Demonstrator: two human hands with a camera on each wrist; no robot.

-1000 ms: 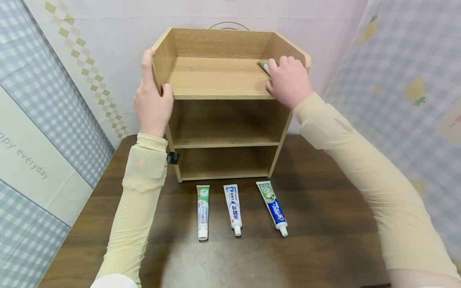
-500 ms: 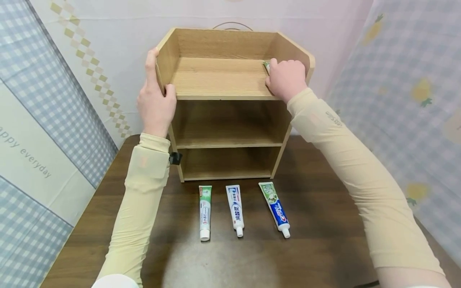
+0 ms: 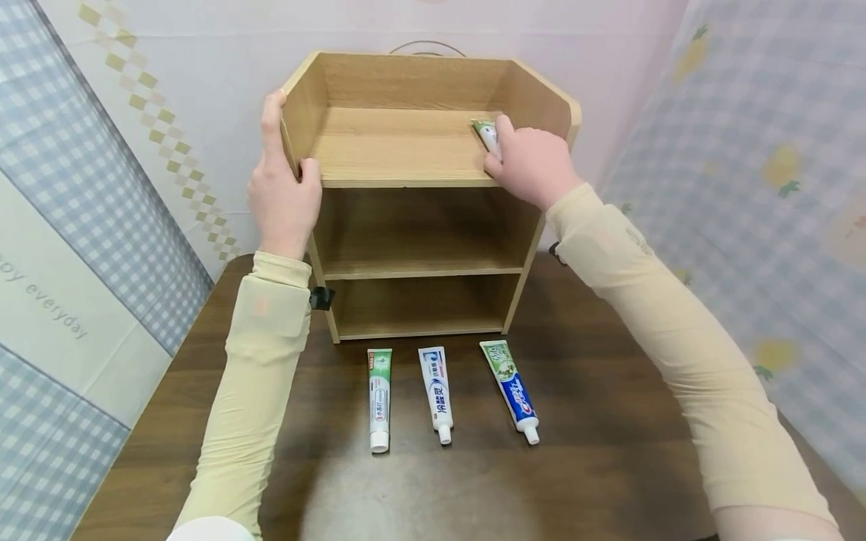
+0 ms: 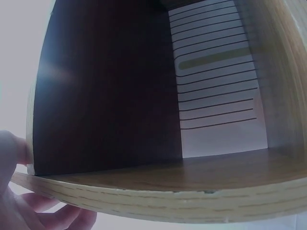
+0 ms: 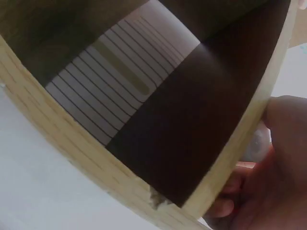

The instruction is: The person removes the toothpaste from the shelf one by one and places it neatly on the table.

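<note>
Top shelf (image 3: 399, 146): toothpaste tube (image 3: 485, 134) apparently under right hand's (image 3: 531, 167) grip.

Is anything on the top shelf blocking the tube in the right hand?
Nothing visible. The right hand holds the toothpaste tube at the top shelf's right end; the board beside it is bare. The left hand grips the rack's left side panel.

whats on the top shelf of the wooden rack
One toothpaste tube lies at the top shelf's right end, held by the right hand, which covers most of it.
</note>
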